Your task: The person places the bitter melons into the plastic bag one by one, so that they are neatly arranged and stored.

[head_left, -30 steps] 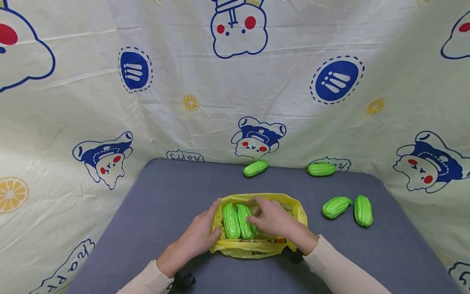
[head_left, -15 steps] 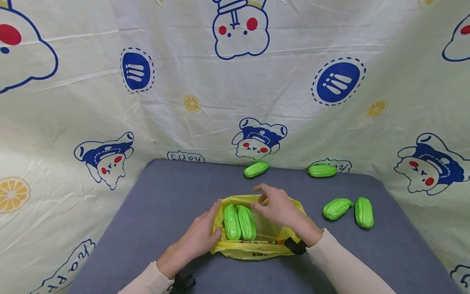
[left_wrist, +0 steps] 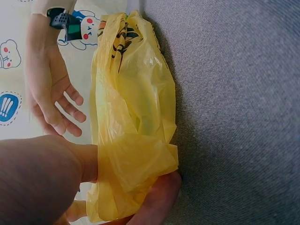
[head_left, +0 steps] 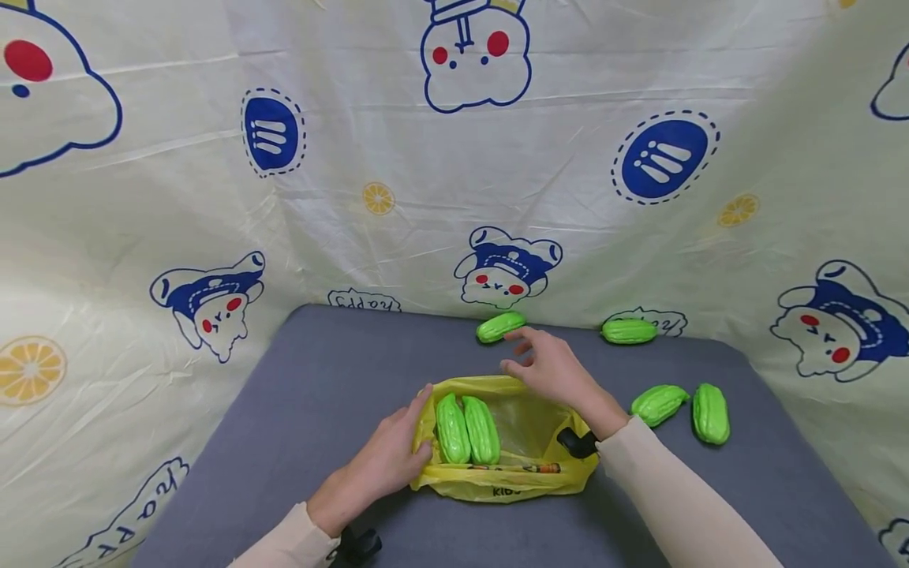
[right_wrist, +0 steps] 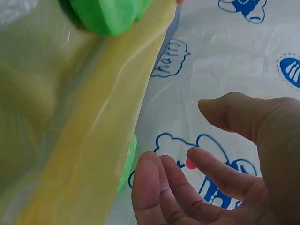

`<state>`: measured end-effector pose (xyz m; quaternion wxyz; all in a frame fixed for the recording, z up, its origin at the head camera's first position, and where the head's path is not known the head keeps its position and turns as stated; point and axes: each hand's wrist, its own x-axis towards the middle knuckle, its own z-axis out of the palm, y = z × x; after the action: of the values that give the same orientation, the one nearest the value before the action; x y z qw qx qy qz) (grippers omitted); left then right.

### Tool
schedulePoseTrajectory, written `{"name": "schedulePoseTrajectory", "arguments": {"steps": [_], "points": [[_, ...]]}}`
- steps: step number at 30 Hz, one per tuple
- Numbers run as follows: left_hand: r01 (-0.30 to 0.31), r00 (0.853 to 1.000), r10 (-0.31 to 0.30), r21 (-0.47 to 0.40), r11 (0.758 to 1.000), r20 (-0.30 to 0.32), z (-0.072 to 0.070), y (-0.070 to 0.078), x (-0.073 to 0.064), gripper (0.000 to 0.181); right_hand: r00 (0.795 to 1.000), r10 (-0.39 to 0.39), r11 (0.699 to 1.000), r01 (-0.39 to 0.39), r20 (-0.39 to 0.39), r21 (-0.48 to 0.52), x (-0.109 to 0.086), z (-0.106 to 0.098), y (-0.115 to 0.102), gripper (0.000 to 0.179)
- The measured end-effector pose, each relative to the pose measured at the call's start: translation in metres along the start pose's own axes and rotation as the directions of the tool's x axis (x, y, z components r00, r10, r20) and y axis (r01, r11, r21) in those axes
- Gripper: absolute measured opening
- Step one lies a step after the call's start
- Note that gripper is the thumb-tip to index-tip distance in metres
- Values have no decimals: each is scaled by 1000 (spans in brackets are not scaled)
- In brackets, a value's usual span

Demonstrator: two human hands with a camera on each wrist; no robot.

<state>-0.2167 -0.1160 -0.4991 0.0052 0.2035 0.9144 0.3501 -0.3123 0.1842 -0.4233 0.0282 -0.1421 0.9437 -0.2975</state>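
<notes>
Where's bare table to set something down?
Left, between the left hand and the table edge; near right, between the right sleeve and edge. Crowded: right of the yellow bag, with that sleeve and two green gourds.

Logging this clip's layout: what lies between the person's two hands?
The yellow bag, with two green vegetables inside; the head view shows it between the left hand, gripping its side, and the right hand.
</notes>
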Motion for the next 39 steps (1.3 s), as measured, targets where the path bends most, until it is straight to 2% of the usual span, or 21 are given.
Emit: {"name": "schedulePoseTrajectory", "arguments": {"steps": [10,17,27,39], "points": [[-23,1000,23,-11,1000,17,-2,-3,1,89,1000,-3,1000,3,4,8,32,-13,10,56],[-18,999,19,-23,1000,32,-4,-4,-1,90,999,31,999,-31,12,9,51,-11,11,60],[-31,998,32,-29,999,53,-4,-2,0,90,995,36,998,-31,90,-55,85,-6,39,71],[-38,998,39,-14,999,42,-3,-3,-1,88,985,41,996,-27,166,-87,104,3,57,81]]}}
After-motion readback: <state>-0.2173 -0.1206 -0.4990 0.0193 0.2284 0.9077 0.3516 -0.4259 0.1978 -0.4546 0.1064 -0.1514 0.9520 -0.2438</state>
